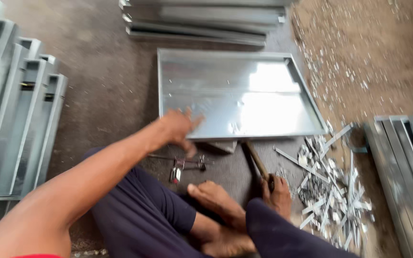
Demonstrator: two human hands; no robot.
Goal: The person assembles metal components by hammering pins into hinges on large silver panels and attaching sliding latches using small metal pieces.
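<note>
A shiny sheet-metal tray (235,91) lies flat on the dark floor in front of me. My left hand (178,129) is blurred at the tray's near left edge, fingers spread; whether it touches the rim is unclear. Low beside my knee, my right hand (277,193) grips the wooden handle of a hammer (256,160). The hammer's head end points toward the tray's near edge, by a small block (222,146) there. My bare feet (216,203) are tucked in between my legs.
A small metal hand tool (183,166) lies on the floor just before my feet. Several metal offcuts (333,191) are heaped on the right. Stacks of folded metal trays stand left (20,119), behind (201,21) and right (407,157).
</note>
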